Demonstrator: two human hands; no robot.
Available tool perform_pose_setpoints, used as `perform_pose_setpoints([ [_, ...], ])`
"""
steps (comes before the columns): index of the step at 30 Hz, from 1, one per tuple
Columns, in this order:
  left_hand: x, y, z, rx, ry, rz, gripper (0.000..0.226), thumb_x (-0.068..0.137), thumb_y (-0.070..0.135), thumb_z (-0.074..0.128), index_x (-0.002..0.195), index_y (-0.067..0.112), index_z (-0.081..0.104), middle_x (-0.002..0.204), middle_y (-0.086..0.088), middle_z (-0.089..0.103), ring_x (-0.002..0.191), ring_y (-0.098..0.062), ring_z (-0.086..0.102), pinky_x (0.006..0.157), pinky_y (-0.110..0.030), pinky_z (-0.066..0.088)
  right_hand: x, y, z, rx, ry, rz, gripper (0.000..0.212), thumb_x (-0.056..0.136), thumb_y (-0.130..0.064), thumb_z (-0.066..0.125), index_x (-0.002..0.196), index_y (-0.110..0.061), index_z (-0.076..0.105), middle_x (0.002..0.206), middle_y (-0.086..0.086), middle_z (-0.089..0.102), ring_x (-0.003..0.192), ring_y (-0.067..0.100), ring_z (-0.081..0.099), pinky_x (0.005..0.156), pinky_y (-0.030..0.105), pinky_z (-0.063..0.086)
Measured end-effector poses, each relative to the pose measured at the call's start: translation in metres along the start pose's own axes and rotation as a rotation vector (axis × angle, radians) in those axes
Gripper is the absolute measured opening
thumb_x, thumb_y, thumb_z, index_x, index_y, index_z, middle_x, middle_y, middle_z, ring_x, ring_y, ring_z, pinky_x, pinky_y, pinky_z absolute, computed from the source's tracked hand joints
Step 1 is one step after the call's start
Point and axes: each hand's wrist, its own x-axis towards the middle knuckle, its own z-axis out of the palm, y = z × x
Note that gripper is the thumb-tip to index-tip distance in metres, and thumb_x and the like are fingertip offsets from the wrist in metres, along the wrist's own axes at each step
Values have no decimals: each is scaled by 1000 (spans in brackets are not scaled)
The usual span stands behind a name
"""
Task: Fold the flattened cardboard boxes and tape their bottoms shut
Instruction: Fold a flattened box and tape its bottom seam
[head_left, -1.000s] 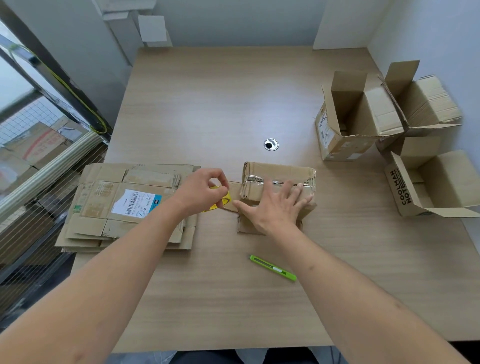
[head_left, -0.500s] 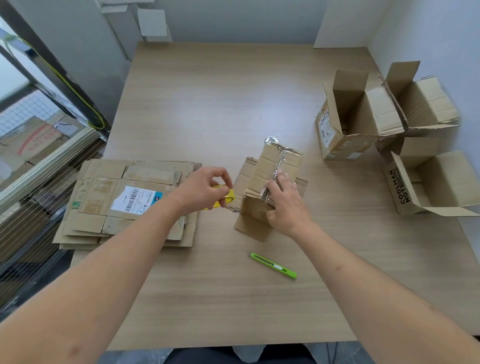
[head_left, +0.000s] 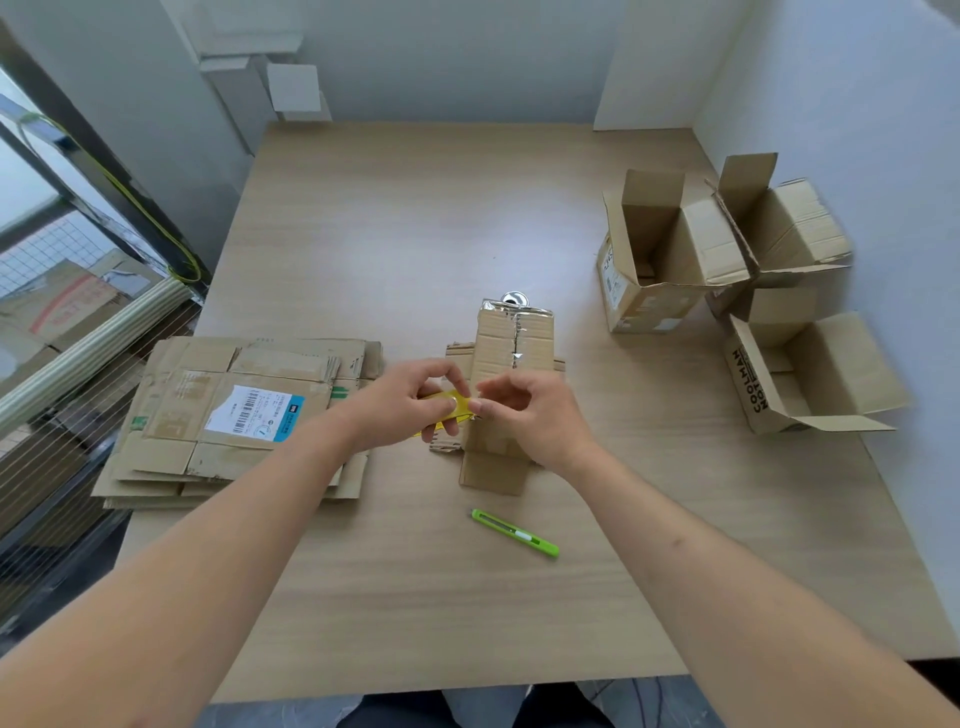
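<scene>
Since half a second ago the right hand (head_left: 524, 410) has left the box (head_left: 511, 364) and come to the yellow tape roll (head_left: 447, 408), pinching at its edge. The left hand (head_left: 410, 405) grips the roll. The box stands bottom-up at table (head_left: 415, 234) centre, one tape strip already on its seam. Judgement: a second strip is being drawn. Flat boxes (head_left: 234, 415) wait at 9 o'clock; the green knife (head_left: 514, 532) lies at 6.

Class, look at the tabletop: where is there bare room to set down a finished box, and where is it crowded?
Free: the far wooden table beyond the metal grommet, and the near strip below the green utility knife. Crowded: the left edge under the flattened cardboard stack, and the right side with the open cardboard boxes.
</scene>
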Motion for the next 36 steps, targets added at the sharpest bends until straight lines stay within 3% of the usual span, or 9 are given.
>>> perform_pose_setpoints([
  [6,-4,7,11,15,1,20,14,103,10,55,107,19,65,87,-10,77,65,-19,61,61,-23,49,-13,-5,5,140,121,34,12,78,-15,89,83,-11,79,71,-6,74,63,2,62,64,18,48],
  [12,-6,10,24,48,19,15,10,103,23,64,113,23,65,79,-9,77,61,-21,66,58,-23,51,-20,-3,1,89,234,95,10,77,-19,88,75,-18,79,68,-5,73,62,6,61,67,33,57],
  [17,-5,8,22,167,90,-56,58,90,43,80,138,33,50,65,-8,74,45,-20,57,51,-25,49,-27,3,1,1,290,101,13,77,-21,86,71,-20,75,64,-4,70,57,4,56,60,25,50],
  [22,-12,7,16,25,-130,13,60,103,17,62,154,39,40,76,-13,76,61,-23,65,71,-37,56,-26,14,-15,26,341,176,16,79,-23,86,70,-18,73,63,0,71,57,12,60,63,30,54],
  [26,-8,-4,6,282,8,-45,59,97,48,69,150,46,45,58,-4,70,46,-17,58,55,-26,54,-30,24,-28,25,364,222,15,79,-22,83,71,-17,72,62,3,70,58,19,65,69,45,61],
  [29,-11,-7,-1,163,-57,-8,56,99,40,68,148,55,45,59,-6,66,50,-17,56,60,-30,54,-33,34,-41,19,411,263,16,81,-18,82,70,-17,71,61,1,70,62,29,70,71,49,61],
  [31,-9,-13,-6,259,-60,16,55,102,35,64,147,60,43,60,-5,68,49,-14,57,62,-27,53,-35,39,-45,19,403,273,16,82,-17,82,71,-16,71,59,1,69,62,31,70,70,50,61],
  [33,-1,-21,-10,428,22,4,53,98,46,67,144,62,46,62,-3,71,48,-10,61,64,-24,51,-37,40,-45,40,403,283,16,83,-15,82,71,-15,71,60,1,68,57,26,68,69,50,61],
  [36,9,-29,-14,475,65,-20,52,93,58,68,140,66,45,67,2,74,52,-6,65,75,-28,55,-36,44,-41,79,427,314,16,83,-14,82,71,-15,71,61,2,68,55,19,65,69,51,61],
])
